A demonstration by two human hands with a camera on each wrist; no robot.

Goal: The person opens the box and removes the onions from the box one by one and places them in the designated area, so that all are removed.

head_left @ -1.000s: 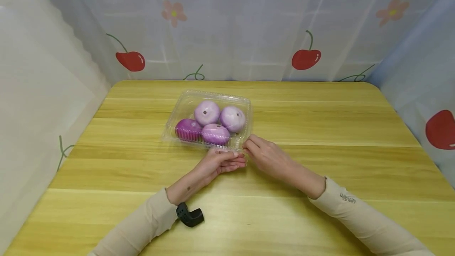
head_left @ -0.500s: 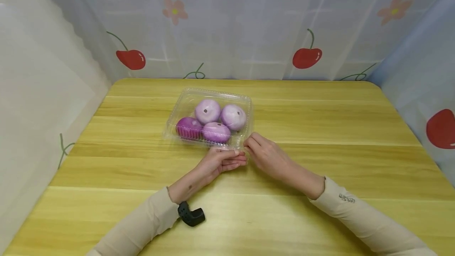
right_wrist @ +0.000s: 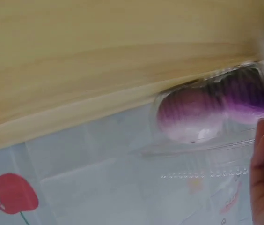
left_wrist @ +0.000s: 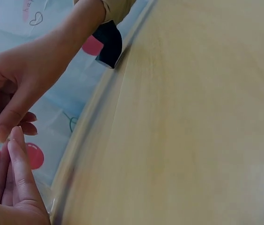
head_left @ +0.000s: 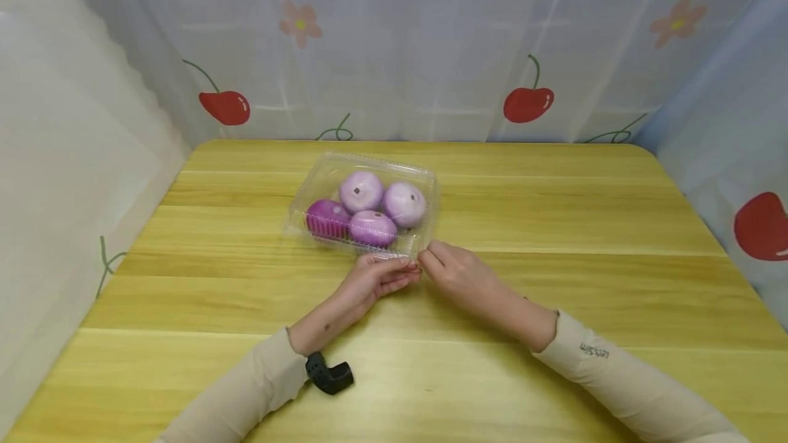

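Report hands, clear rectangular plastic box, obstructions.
Left hand at near edge, right hand pinching near-right corner of clear plastic box. Four round purple onions inside; closure unclear. No visible obstruction.

Colours off my head feed: container [head_left: 378,163] clear. One onion [head_left: 327,218] deep magenta-purple, striped-looking through the ribbed wall. Three other onions [head_left: 361,193] pale lilac, small dark spot on each. Table [head_left: 554,207] yellow wood grain, lighter and darker streaks; I get it as tan on left wrist. Left sleeve [head_left: 246,381] beige; right sleeve [head_left: 628,385] beige, dark lettering [head_left: 594,350]. Cuff gadget [head_left: 329,374] black. Backdrop [head_left: 394,53] pale grey-blue, printed with red cherries [head_left: 224,109], green stems, white glints, plus peach flowers [head_left: 300,24], yellow centres.
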